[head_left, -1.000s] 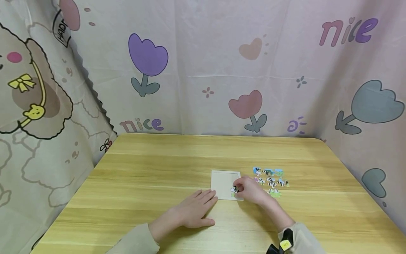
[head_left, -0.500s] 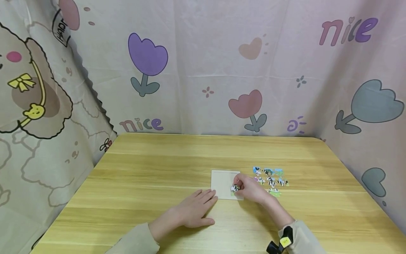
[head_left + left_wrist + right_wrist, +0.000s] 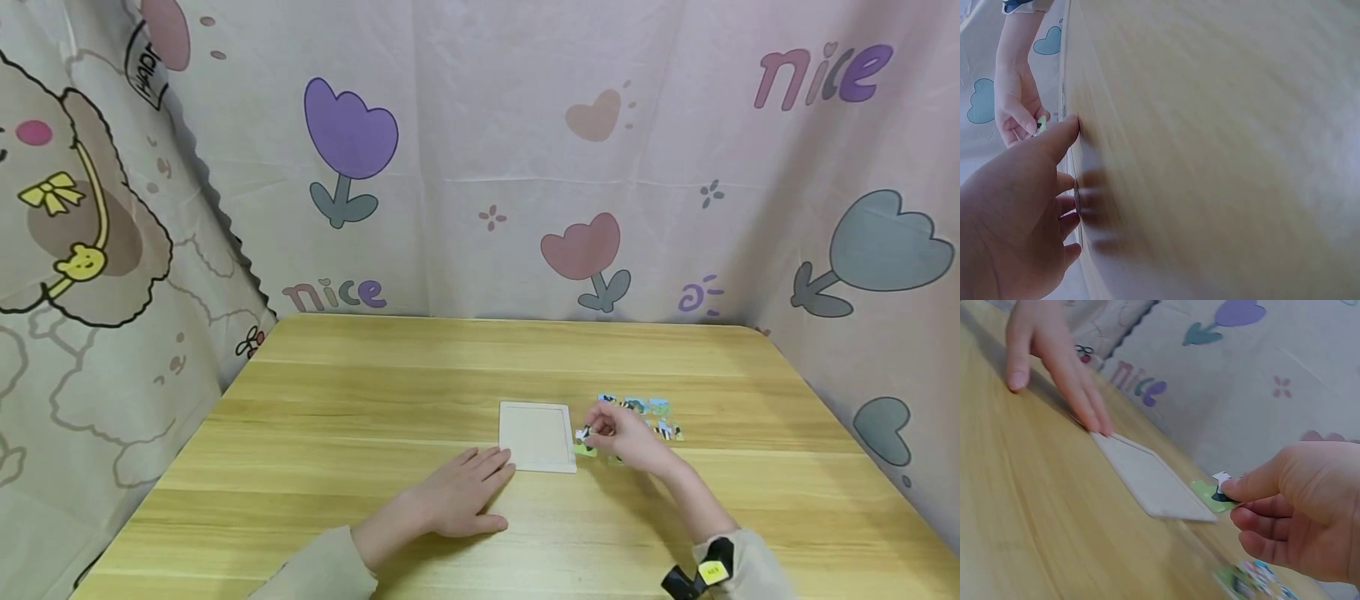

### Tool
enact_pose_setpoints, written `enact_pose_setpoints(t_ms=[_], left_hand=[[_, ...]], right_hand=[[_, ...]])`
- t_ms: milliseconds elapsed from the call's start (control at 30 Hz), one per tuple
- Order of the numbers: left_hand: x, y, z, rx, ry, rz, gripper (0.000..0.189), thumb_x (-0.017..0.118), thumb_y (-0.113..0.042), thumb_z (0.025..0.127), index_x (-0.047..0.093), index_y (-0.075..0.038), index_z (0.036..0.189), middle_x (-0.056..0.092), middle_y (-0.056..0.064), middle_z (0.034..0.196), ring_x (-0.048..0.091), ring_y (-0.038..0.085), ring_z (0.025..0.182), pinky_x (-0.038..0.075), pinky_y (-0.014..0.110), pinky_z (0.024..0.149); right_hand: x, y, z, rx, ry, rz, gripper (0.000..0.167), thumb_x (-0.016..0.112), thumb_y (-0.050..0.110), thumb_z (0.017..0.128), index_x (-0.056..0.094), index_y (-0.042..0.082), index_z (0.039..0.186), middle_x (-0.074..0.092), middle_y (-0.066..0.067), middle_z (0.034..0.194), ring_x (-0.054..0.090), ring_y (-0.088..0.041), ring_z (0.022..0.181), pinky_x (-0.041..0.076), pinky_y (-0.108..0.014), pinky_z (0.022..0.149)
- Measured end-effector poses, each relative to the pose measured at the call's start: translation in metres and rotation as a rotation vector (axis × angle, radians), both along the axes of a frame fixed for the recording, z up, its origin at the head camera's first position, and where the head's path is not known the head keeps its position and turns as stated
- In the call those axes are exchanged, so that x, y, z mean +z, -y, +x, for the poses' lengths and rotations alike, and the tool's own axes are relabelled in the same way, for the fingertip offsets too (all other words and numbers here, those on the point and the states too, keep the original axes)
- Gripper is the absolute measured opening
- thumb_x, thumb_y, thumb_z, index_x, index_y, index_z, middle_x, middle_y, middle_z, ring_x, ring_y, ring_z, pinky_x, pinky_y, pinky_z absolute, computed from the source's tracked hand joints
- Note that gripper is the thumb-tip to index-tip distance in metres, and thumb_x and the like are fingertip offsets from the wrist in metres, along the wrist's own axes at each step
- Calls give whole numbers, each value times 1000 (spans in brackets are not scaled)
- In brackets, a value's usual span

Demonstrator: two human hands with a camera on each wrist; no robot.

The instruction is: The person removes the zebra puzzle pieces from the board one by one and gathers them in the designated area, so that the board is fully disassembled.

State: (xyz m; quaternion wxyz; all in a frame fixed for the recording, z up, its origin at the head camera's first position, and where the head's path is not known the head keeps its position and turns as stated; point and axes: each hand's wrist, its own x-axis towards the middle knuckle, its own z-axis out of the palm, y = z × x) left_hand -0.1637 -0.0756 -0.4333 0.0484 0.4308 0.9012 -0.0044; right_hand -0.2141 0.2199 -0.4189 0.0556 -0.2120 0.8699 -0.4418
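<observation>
A green puzzle piece with a black-and-white figure is pinched between thumb and fingers of my right hand. It is raised just beyond the right edge of a square off-white puzzle tray, whose inside is bare. My left hand lies with straight fingers, their tips touching the tray's lower left corner. In the left wrist view, the left fingertips rest along the table surface. Several loose puzzle pieces lie right of the tray, some hidden behind my right hand.
The wooden table carries the tray and the pieces. A patterned curtain hangs behind its far edge and along both sides. A black strap with a yellow tag sits around the right wrist.
My right hand has moved right, off the tray's lower right corner, carrying the puzzle piece with it. The left hand and the tray have stayed put.
</observation>
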Motion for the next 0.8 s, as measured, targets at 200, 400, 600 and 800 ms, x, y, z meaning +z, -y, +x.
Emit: enact_pose_setpoints(t_ms=[200, 400, 600, 800], left_hand=[[1, 0, 0, 3, 9, 0, 70, 40, -54, 93, 30, -8, 145, 24, 11, 151, 21, 23, 138, 21, 42, 111], [2, 0, 1, 2, 10, -1, 71, 39, -55, 93, 30, -8, 145, 25, 11, 150, 21, 23, 138, 22, 42, 111], [5, 0, 2, 8, 22, 10, 70, 41, -53, 93, 31, -7, 145, 25, 11, 150, 21, 23, 138, 21, 42, 111], [6, 0, 3, 9, 24, 11, 70, 42, -53, 93, 31, -7, 145, 25, 11, 150, 21, 23, 138, 21, 42, 111]], right_hand=[[1, -31, 2, -59, 14, -10, 20, 66, 1, 81, 55, -3, 97, 56, -5, 81, 53, -13, 72, 48, -22, 59], [0, -62, 11, -137, 33, -19, 23, 66, 3, 81, 54, -4, 99, 55, -7, 83, 52, -11, 74, 48, -23, 61], [-2, -89, 20, -210, 23, -4, 26, 67, 5, 82, 54, -6, 102, 58, -8, 86, 53, -8, 76, 48, -22, 64], [-5, -108, 24, -249, 49, 2, 24, 65, 2, 82, 54, -8, 101, 59, -8, 83, 55, -7, 72, 49, -24, 60]])
